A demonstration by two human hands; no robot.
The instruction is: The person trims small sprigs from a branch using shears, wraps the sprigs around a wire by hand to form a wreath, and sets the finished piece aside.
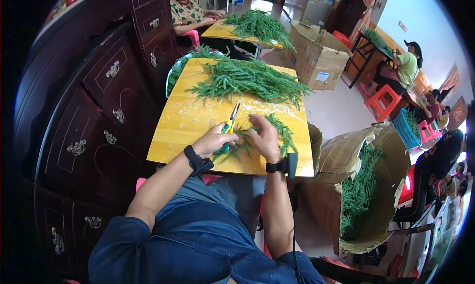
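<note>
My left hand (213,139) is closed around a pair of pliers (231,117) with yellow and green handles, its metal jaws pointing away from me. Close beside it, my right hand (264,138) has curled fingers at a green fern-like sprig (242,133), whose thin stem runs between both hands. Its fingertips are partly hidden, but they seem to pinch the stem. A small bunch of green sprigs (283,131) lies right of and under my right hand. Farther back on the yellow board table (173,121) is a large pile of similar sprigs (252,79).
Pale scraps dot the tabletop. An open cardboard box (329,177) of greenery stands at right, dark drawer cabinets (114,111) at left. Another box (316,61) stands beyond the table. People work at other tables, one person (190,12) across from me. A cable (295,224) runs along my right arm.
</note>
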